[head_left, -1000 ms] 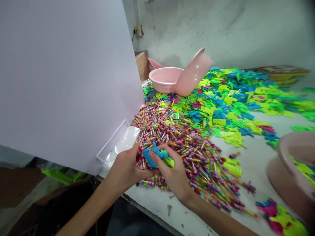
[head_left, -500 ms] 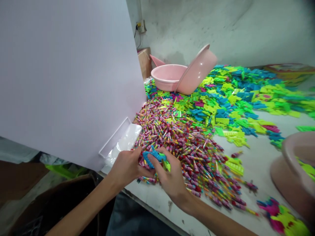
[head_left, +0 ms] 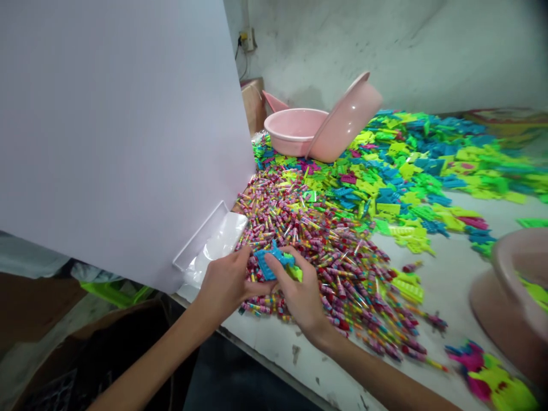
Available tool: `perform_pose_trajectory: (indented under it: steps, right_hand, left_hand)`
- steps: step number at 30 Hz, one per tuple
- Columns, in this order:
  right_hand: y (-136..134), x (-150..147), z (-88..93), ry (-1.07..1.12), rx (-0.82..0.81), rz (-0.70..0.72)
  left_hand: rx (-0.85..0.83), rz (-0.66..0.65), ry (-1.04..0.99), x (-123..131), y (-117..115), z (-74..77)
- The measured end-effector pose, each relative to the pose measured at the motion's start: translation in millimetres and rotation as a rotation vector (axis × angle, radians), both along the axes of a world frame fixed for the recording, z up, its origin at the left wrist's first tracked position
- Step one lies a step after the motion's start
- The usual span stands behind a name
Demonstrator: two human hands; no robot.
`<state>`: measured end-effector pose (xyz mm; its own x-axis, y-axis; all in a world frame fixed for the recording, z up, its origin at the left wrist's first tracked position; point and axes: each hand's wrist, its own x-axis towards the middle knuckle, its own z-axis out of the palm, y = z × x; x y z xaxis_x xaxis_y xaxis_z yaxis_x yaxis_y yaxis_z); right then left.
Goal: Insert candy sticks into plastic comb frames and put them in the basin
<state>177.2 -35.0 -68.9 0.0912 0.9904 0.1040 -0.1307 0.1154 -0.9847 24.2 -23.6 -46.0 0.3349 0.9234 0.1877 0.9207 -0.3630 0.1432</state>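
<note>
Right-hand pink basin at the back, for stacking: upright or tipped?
Tipped: the basin stands on edge, leaning against the other pink basin.

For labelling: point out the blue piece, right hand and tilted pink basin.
blue piece (head_left: 264, 269), head view, middle
right hand (head_left: 302, 302), head view, back of hand
tilted pink basin (head_left: 346, 120), head view, outer wall

The pink plastic basin (head_left: 295, 128) at upper centre is smooth and glossy, the ridged blue plastic toy piece (head_left: 270, 264) semi-matt. The pale lilac sheet (head_left: 115, 142) at left looks smooth, matt plastic; the white tabletop (head_left: 445, 279) looks scuffed.
</note>
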Motion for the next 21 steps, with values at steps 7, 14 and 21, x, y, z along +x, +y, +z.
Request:
perform_pose_trajectory:
  steps: [7, 14, 21]
  right_hand:
    - [1, -3, -0.9, 0.083, -0.088, -0.021]
    - [10, -2, -7.0, 0.112, -0.092, -0.030]
    - [38, 26, 5.5, 0.273, -0.043, 0.004]
  left_hand:
    - [0.000, -0.047, 0.190, -4, -1, -13.6]
    - [0.104, -0.116, 0.145, 4, 3, -25.7]
    - [0.140, -0.188, -0.136, 39, 24, -20.7]
